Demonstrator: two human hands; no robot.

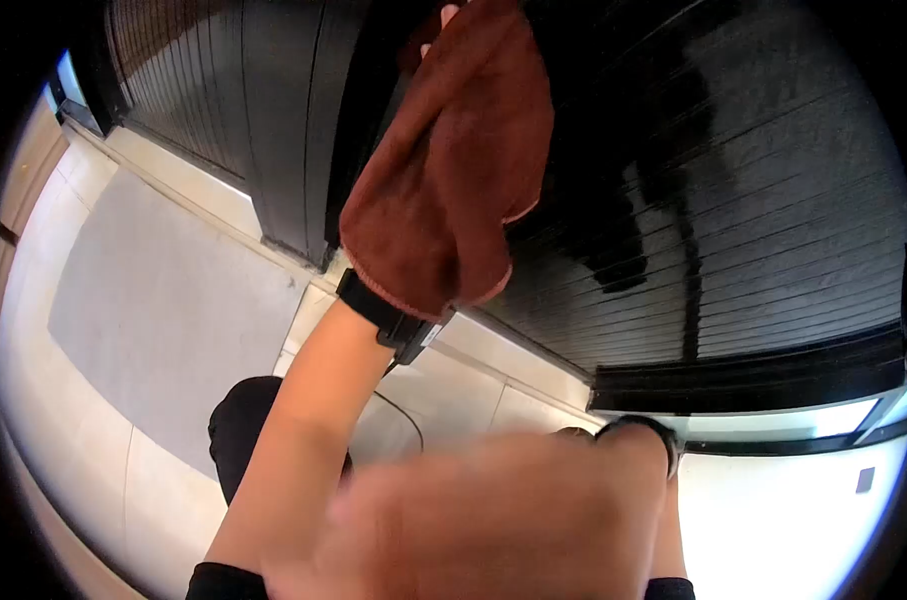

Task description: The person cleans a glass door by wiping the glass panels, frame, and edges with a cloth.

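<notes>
The left hand (447,17) was up at twelve o'clock, mostly hidden under a reddish-brown cloth (453,170) that draped over it and down to the wrist. Only bits of its fingers showed past the cloth's upper edge, so how far they were open, or how firmly they held the cloth, could not be told. A black strap (373,303) circled that wrist, just below the hem.

The cloth hung in front of dark, grooved panels: one panel (733,190) spread toward two o'clock, another (213,90) stood toward eleven. Whether it touched either was unclear.

The right hand (503,515) was at six o'clock, close to the camera and badly blurred. It seemed to be curled and held nothing visible, though its fingers could not be made out. A dark band (663,437) circled its wrist. A grey mat (173,300) lay on the pale floor (103,450) at nine o'clock.
</notes>
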